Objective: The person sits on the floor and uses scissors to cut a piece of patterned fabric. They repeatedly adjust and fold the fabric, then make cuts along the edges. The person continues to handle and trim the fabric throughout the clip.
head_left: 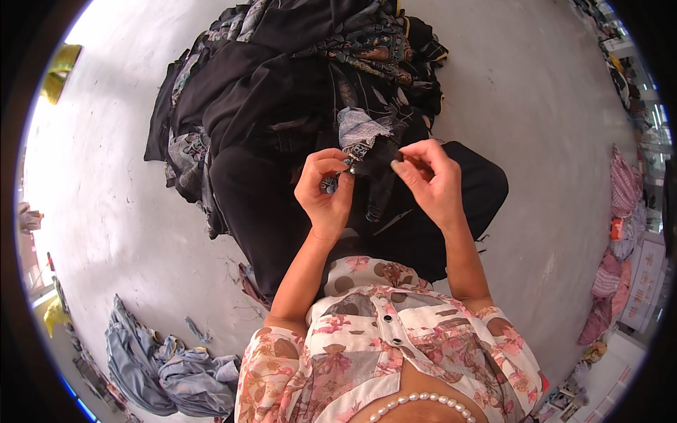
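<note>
Between my two hands a piece of thin black fabric is stretched above my lap. My left hand pinches its left edge between thumb and fingers; a tiny shiny spot shows at the thumb tip, too small to name. The opposite edge is pinched in the thumb and fingers of my right hand. Just beyond the hands lies a grey-white patterned piece of cloth. A big heap of black and patterned garments spreads from my knees away from me. My legs are in black trousers.
Smooth grey floor surrounds the heap. Crumpled grey-blue clothes lie at the lower left, near loose threads. Along the right side are pink clothes and a white box. Something yellow shows at the far left.
</note>
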Motion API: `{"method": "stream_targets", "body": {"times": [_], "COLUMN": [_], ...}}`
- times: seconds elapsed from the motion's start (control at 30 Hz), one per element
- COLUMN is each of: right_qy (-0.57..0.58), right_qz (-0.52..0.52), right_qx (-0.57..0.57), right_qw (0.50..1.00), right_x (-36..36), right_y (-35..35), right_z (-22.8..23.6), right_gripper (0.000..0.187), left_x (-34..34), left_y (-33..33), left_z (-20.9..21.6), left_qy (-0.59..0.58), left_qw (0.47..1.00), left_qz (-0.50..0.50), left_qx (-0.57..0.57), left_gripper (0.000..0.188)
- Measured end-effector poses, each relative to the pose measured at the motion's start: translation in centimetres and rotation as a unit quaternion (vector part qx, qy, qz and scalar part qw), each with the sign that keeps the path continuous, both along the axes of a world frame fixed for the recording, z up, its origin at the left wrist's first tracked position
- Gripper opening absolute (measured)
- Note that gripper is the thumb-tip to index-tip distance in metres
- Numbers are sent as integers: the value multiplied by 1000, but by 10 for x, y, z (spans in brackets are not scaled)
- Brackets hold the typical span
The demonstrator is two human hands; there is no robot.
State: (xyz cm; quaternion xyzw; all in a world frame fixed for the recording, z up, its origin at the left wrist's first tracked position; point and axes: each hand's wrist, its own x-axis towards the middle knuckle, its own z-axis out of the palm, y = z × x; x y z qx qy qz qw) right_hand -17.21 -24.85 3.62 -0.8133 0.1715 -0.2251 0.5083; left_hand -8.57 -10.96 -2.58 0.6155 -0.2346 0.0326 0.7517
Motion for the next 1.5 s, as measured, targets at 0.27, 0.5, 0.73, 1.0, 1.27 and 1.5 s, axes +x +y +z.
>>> {"method": "stream_targets", "body": {"times": [0.27, 0.5, 0.73, 1.0, 1.27, 1.5], "right_qy": [52, -128, -11, -145, -272, -276], "right_qz": [66, -18, -30, -182, -303, -319], "right_qx": [-211, 234, 145, 283, 323, 331], "right_qw": [974, 964, 989, 931, 854, 844], "right_x": [3, 8, 21, 30, 15, 13], "right_y": [-2, -4, -10, -71, -184, -212], "right_z": [3, -3, -20, -5, 29, 20], "right_gripper": [18, 23, 9, 6, 11, 15], "left_x": [1, -1, 7, 17, 31, 46], "left_y": [-2, -4, -13, 8, 21, 19], "left_z": [9, 4, 5, -112, -142, -78], "left_qy": [-75, 66, 192, 92, 418, 508], "left_qw": [995, 997, 961, 898, 818, 738], "left_qz": [-2, -25, -195, -232, -352, -443], "left_qx": [65, -5, 43, 363, 180, -39], "left_gripper": [20, 20, 23, 25, 12, 16]}}
